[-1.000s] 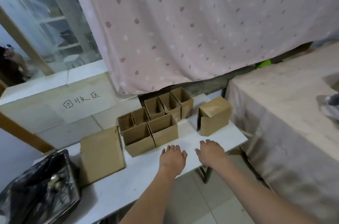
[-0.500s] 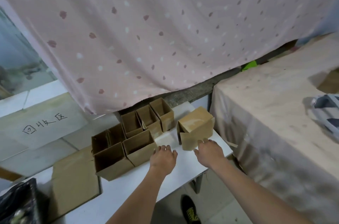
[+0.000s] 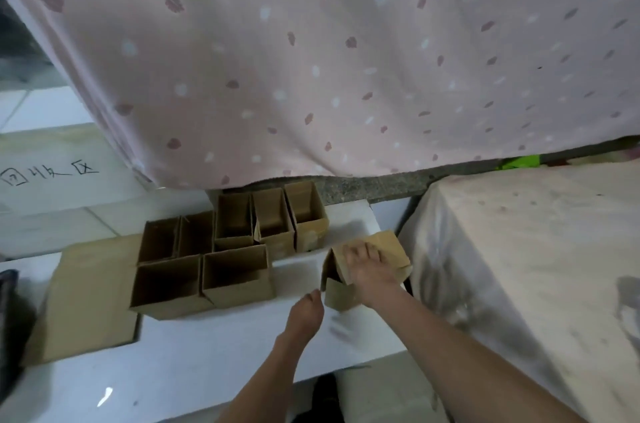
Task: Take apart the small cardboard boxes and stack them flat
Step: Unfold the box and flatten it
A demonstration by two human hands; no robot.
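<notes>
A closed brown cardboard box (image 3: 391,247) stands at the right end of the white table (image 3: 207,357). My right hand (image 3: 369,270) rests on its top and front corner, fingers spread over the top face. My left hand (image 3: 306,313) hovers just left of the box with fingers straight and together, its tips close to the box's lower flap (image 3: 337,296); I cannot tell whether they touch. Several open-topped small boxes (image 3: 235,272) stand clustered in the middle of the table. A flattened cardboard sheet (image 3: 90,294) lies to their left.
A pink dotted curtain (image 3: 311,59) hangs down behind the table. A cloth-covered table (image 3: 519,249) stands close on the right. A black bag (image 3: 7,301) shows at the left edge. Tiled floor and a dark shoe (image 3: 325,398) are below the table's front edge.
My right hand has moved from the table front up onto the closed box. My left hand has shifted right toward that box. The view has swung right and closer.
</notes>
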